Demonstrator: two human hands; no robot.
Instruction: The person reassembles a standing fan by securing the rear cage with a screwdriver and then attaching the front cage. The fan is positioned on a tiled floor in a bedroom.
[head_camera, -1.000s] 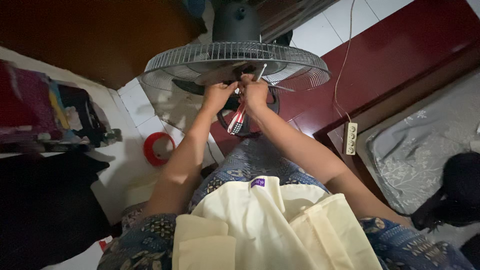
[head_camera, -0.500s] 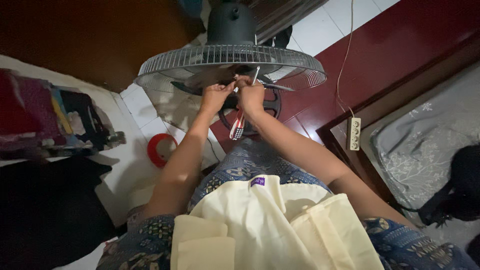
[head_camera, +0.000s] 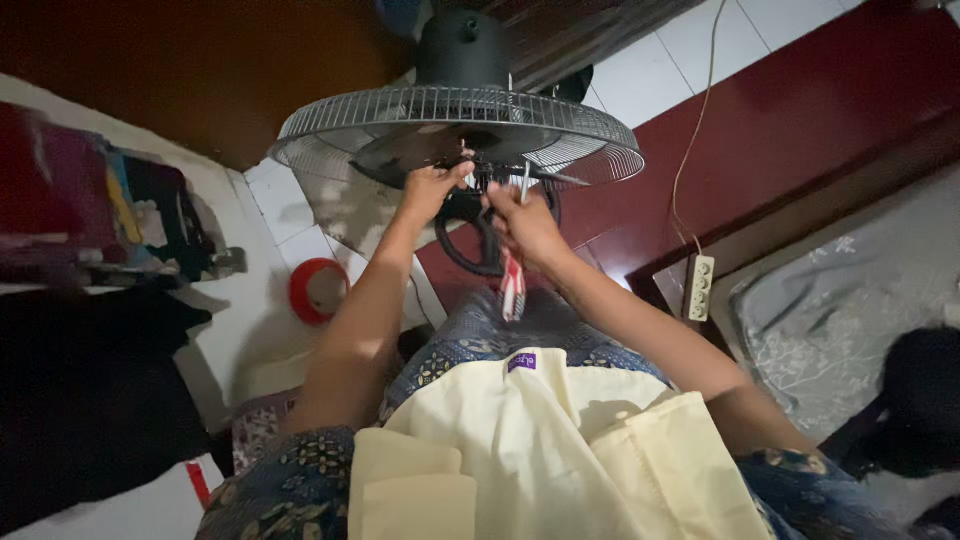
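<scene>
The right hand (head_camera: 522, 222) closes on a red-and-white-handled screwdriver (head_camera: 513, 285), handle trailing toward the lap. Just beyond, the left hand (head_camera: 428, 190) pinches the hub (probably steadying it) under the fan grille (head_camera: 560, 120).

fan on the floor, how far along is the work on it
Already done, it seems: the front of the wire guard is off, so the hub is exposed. In hand: the left hand rests at the hub, while the right hand keeps a grip on a red-and-white-handled screwdriver, tip toward the centre. Left: the rear guard still sits on the dark motor housing.
</scene>
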